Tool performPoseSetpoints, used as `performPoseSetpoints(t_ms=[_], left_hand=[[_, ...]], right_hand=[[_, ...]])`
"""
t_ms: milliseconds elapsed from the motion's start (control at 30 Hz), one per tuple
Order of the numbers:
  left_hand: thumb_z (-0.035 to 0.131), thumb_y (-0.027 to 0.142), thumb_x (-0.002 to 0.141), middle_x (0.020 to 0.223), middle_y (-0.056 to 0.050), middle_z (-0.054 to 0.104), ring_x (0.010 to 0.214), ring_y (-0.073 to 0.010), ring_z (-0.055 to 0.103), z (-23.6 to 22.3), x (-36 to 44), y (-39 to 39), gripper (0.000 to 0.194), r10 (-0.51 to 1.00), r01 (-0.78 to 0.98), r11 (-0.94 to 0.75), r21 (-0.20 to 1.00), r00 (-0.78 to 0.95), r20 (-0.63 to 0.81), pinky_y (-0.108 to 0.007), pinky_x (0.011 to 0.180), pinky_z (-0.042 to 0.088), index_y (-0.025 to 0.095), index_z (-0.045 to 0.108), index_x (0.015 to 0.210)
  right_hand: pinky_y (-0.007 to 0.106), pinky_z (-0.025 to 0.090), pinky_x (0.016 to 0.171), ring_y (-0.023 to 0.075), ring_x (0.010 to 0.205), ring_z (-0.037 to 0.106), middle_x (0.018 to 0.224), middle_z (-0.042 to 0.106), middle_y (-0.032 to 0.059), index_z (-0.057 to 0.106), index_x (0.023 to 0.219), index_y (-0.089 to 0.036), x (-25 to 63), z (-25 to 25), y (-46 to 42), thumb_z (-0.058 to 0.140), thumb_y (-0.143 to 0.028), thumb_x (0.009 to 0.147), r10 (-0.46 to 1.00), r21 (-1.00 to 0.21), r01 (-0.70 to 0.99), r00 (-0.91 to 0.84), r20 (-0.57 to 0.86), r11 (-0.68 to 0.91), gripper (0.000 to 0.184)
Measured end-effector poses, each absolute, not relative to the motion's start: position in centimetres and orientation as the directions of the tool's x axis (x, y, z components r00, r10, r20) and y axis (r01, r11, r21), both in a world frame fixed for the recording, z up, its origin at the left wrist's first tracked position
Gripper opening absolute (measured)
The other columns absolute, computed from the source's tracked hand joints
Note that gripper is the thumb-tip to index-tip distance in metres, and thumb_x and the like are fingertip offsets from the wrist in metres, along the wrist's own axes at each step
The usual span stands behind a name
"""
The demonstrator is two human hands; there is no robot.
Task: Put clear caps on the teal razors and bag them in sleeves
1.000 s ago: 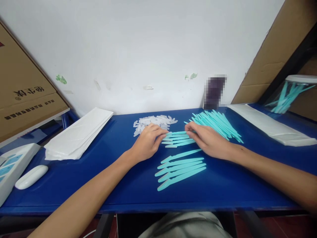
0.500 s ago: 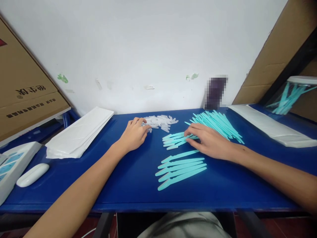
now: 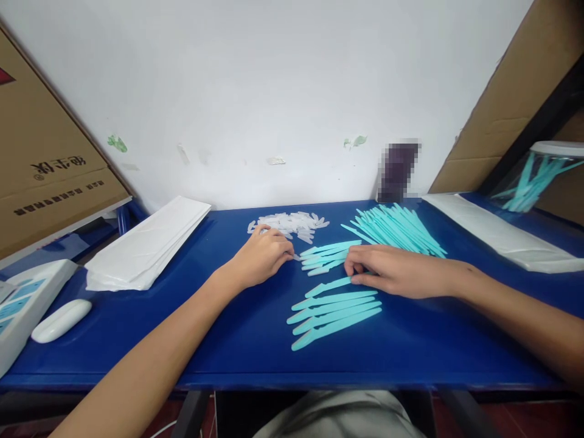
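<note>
I've got the left hand (image 3: 264,252) with its grip pinched on a small whitish cap (image 3: 296,258), tip poking out toward 3 o'clock; right hand (image 3: 396,271) has a narrow grip on the handle end of a teal razor (image 3: 331,284), blade toward 9; the cap heap (image 3: 296,224) sits around 1 o'clock from my left, razor pile (image 3: 396,228) at 12 from my right; all on the blue desk (image 3: 456,340).

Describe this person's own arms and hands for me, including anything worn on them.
Both the left hand and the right hand are ungloved, with no rings visible. The forearms are bare, with no sleeves, watch or bracelet in view. A small mark shows near the right wrist.
</note>
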State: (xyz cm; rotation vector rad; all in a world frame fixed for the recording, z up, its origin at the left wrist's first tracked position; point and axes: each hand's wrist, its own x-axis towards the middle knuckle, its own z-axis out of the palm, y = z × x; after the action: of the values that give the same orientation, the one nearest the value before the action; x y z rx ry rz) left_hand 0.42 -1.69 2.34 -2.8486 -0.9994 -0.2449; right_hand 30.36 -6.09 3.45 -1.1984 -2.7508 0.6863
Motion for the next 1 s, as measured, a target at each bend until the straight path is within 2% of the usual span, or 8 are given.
performPoseSetpoints(t_ms=[100,233,333,433,600,800,900,1000], left_hand=[[0.055,0.020,0.098,0.095,-0.004,0.075,0.096,-0.0229,0.064,2.2,0.4,-1.6,0.016,0.633,0.647,-0.762,0.003,0.745,0.210,-0.045,0.098,0.036,0.020,0.072,0.099],[0.058,0.019,0.094,0.094,-0.005,0.075,0.092,-0.0242,0.067,2.0,0.3,-1.4,0.023,0.693,0.683,-0.718,0.136,0.685,0.224,-0.040,0.088,0.045,0.019,0.070,0.115],[0.057,0.015,0.092,0.089,-0.005,0.075,0.086,-0.0239,0.067,2.0,0.1,-1.4,0.023,0.715,0.691,-0.699,0.183,0.671,0.196,-0.037,0.080,0.048,0.019,0.072,0.108],[0.055,0.014,0.092,0.088,-0.005,0.074,0.090,-0.0245,0.066,2.1,0.0,-1.6,0.019,0.703,0.686,-0.710,0.156,0.682,0.200,-0.038,0.082,0.047,0.021,0.073,0.092],[0.057,0.017,0.094,0.096,-0.006,0.074,0.100,-0.0276,0.063,1.9,0.3,-1.8,0.014,0.701,0.719,-0.694,0.034,0.666,0.255,-0.042,0.088,0.043,0.020,0.071,0.095],[0.067,0.022,0.091,0.086,-0.002,0.074,0.082,-0.0206,0.063,2.0,0.7,-2.0,0.006,0.670,0.711,-0.696,0.097,0.595,0.445,-0.037,0.082,0.040,0.020,0.066,0.086],[0.068,0.024,0.091,0.091,-0.002,0.075,0.083,-0.0202,0.063,2.1,0.7,-2.2,0.004,0.626,0.691,-0.714,0.109,0.562,0.540,-0.037,0.082,0.040,0.021,0.066,0.092],[0.068,0.025,0.092,0.097,-0.003,0.076,0.089,-0.0215,0.063,2.0,0.8,-2.3,0.012,0.575,0.669,-0.739,0.083,0.561,0.596,-0.036,0.081,0.040,0.022,0.068,0.104]], right_hand=[[0.035,0.042,0.074,0.0223,0.085,0.055,0.096,0.062,0.0060,0.053,0.095,-0.023,30.7,3.5,-6.1,0.043,-0.044,0.101,0.706,-0.428,0.676,-0.699,-0.116,0.600,0.024],[0.042,0.039,0.085,0.0240,0.083,0.053,0.084,0.061,0.0040,0.052,0.090,-0.025,30.4,3.6,-6.3,0.038,-0.042,0.103,0.732,-0.325,0.690,-0.681,0.011,0.647,0.025],[0.040,0.039,0.079,0.0240,0.078,0.053,0.076,0.060,0.0033,0.051,0.090,-0.025,30.0,3.7,-6.3,0.036,-0.042,0.103,0.760,-0.295,0.709,-0.641,0.111,0.641,0.026],[0.035,0.038,0.068,0.0233,0.074,0.055,0.078,0.061,0.0036,0.047,0.093,-0.025,30.0,3.5,-6.1,0.033,-0.042,0.104,0.789,-0.330,0.722,-0.595,0.153,0.608,0.024],[0.033,0.035,0.060,0.0203,0.063,0.052,0.078,0.061,0.0024,0.043,0.098,-0.024,30.3,2.8,-5.4,0.031,-0.039,0.105,0.802,-0.388,0.709,-0.571,0.176,0.590,0.020],[0.034,0.038,0.063,0.0218,0.069,0.055,0.081,0.061,0.0044,0.047,0.103,-0.024,30.3,1.7,-5.1,0.034,-0.039,0.104,0.795,-0.394,0.691,-0.549,0.259,0.606,0.020],[0.033,0.038,0.063,0.0198,0.067,0.052,0.078,0.058,0.0019,0.044,0.100,-0.024,30.0,1.8,-5.2,0.030,-0.039,0.105,0.816,-0.451,0.684,-0.526,0.239,0.573,0.022],[0.032,0.036,0.062,0.0186,0.065,0.049,0.075,0.054,-0.0004,0.043,0.097,-0.024,29.9,2.0,-5.3,0.028,-0.041,0.105,0.839,-0.480,0.693,-0.495,0.224,0.537,0.024]])
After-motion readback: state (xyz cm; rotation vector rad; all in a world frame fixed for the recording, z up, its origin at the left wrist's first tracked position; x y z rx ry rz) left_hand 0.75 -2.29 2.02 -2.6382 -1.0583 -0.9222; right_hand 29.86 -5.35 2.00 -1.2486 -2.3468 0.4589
